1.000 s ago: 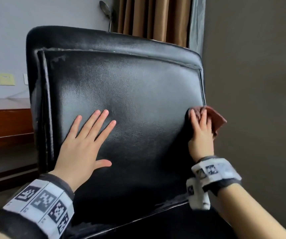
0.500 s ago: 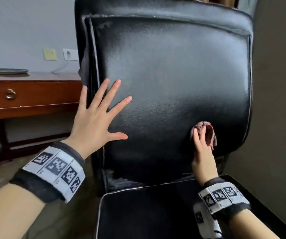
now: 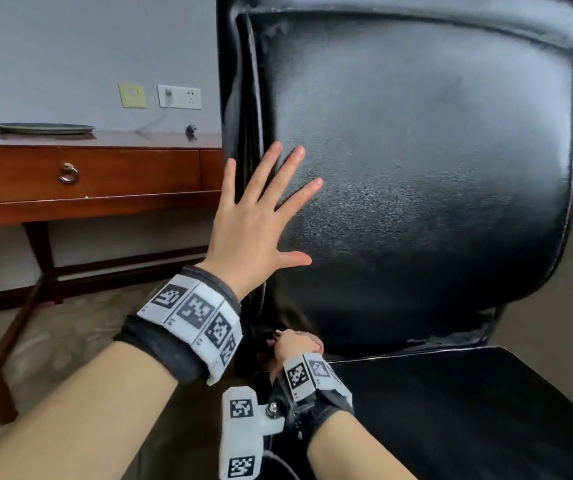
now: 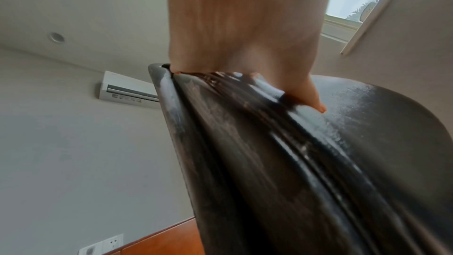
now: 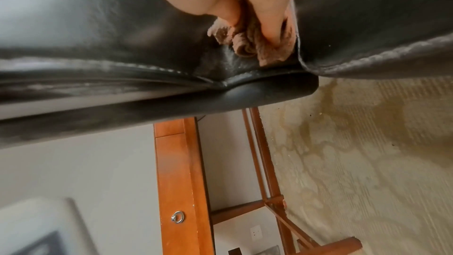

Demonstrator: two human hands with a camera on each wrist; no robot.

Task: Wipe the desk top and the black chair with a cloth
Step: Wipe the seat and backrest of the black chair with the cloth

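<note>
Against a pale wall with a wooden desk [image 3: 84, 168] to the left, the black chair [image 3: 416, 150] fills the view — the chair-wiping step seems in hand. The left hand [image 3: 254, 220] lies flat, fingers spread, steadying the backrest, while the right hand [image 3: 295, 344] bunches the brown cloth [image 5: 247, 46] in its fingers at the crease where backrest meets seat. Next, I judge, comes a firm drag along that seam — then the seat.

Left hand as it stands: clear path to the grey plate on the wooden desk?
Probably yes. The left hand lies flat and open against the black leather chair back, holding nothing; nothing visibly stands between it and the grey plate on the wooden desk. Whether the arm stretches that far is uncertain.
</note>
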